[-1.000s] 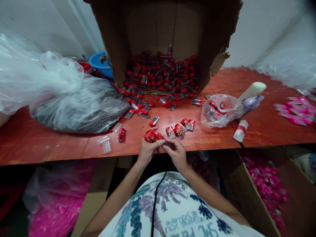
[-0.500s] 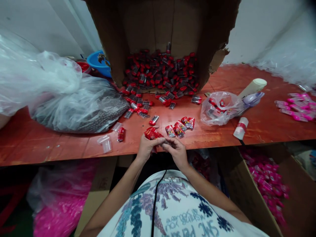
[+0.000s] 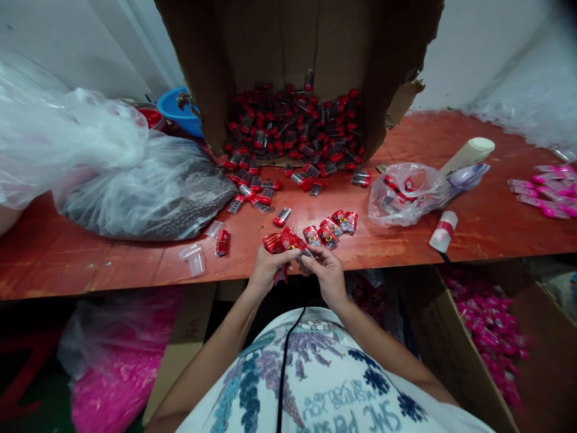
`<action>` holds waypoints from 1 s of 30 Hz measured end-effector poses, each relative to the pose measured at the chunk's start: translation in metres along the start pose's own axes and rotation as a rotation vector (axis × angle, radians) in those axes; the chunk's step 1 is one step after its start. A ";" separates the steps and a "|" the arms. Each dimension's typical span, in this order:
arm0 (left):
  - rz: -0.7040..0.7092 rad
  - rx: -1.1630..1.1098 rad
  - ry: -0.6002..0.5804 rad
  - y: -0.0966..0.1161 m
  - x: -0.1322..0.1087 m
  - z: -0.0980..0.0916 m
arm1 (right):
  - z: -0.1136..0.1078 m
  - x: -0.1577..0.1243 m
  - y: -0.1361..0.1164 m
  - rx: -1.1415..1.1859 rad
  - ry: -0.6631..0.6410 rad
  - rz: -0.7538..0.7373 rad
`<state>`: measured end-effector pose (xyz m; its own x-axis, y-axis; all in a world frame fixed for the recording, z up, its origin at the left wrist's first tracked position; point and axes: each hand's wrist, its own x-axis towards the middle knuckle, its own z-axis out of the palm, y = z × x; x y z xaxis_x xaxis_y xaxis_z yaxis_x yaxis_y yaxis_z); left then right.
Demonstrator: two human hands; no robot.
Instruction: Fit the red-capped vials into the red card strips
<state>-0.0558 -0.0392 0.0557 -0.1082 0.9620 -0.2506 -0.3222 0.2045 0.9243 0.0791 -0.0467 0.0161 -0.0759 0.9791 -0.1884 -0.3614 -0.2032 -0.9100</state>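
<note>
My left hand (image 3: pixel 269 266) is closed on a bunch of red printed plastic sleeves (image 3: pixel 276 242), which stick out above and below its thumb. My right hand (image 3: pixel 328 272) pinches the right-hand end of one sleeve, where something greyish shows between the fingertips; I cannot make out whether a container is inside. Both thumbs meet close together at the table's front edge. Just beyond lies a small clear container with a red cap and dark contents (image 3: pixel 282 217). Several red-wrapped pieces with black and yellow print (image 3: pixel 328 237) lie beyond my right fingers.
An open cardboard box (image 3: pixel 403 102) stands at the back, with red-capped containers (image 3: pixel 293 129) spilling out. A bag of dark pellets (image 3: pixel 148 192) sits left, near a red roll (image 3: pixel 222 243) and clear cups (image 3: pixel 193 260). Right are a plastic bag (image 3: pixel 401 195) and a white roll (image 3: pixel 443 231).
The sleeve between my hands has been raised and turned, so more of its red and yellow print shows. My right fingers have shifted slightly along its end.
</note>
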 end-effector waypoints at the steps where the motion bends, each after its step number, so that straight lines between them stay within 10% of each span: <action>1: 0.004 0.014 -0.002 0.002 0.000 0.000 | 0.001 0.000 0.000 0.004 0.005 0.010; 22: 0.109 -0.137 0.219 -0.016 0.006 0.007 | -0.003 -0.002 0.013 -0.399 -0.054 -0.352; 30: 0.070 -0.125 0.114 -0.017 0.001 0.008 | -0.006 -0.002 0.015 -0.380 0.008 -0.349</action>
<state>-0.0426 -0.0403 0.0426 -0.2382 0.9450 -0.2242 -0.4242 0.1064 0.8993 0.0790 -0.0521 0.0008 -0.0034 0.9888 0.1494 -0.0011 0.1494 -0.9888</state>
